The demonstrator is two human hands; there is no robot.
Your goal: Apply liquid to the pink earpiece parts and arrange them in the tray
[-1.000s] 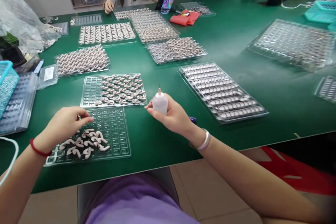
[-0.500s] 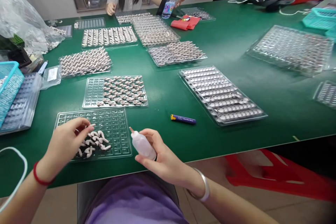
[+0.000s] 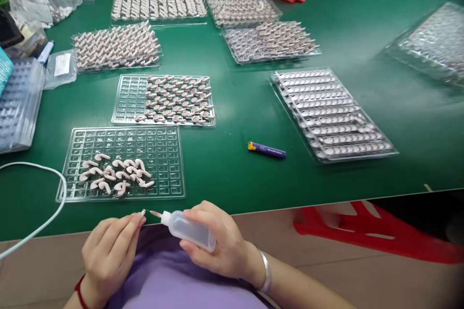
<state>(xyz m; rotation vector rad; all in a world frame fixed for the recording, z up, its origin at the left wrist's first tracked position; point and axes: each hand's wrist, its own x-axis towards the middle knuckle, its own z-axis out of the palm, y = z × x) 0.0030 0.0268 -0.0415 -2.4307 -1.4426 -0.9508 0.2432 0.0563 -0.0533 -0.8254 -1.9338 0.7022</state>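
Near the table's front edge my left hand [image 3: 113, 251] pinches a white earbud shell [image 3: 143, 212]; only its end shows past the fingertips. My right hand [image 3: 221, 239] grips a translucent squeeze bottle [image 3: 190, 229] lying on its side in the fingers. The bottle's thin needle tip points left at the shell's end, very close to it; I cannot tell whether they touch. Just beyond, several loose white earbud shells [image 3: 123, 174] lie in a clear plastic tray [image 3: 166, 154] with small square pockets.
Behind stands another tray [image 3: 132, 96] partly filled with rows of earbud parts. To the right lie a purple lighter [image 3: 267, 149] and a long tray of round-ended parts [image 3: 333, 111]. A white cable [image 3: 43, 169] curves at left. A red stool [image 3: 362, 231] stands below the table edge.
My left hand has moved from the tray of loose shells to the table's front edge with a shell. The bottle has turned its tip toward it. The view has tilted down.
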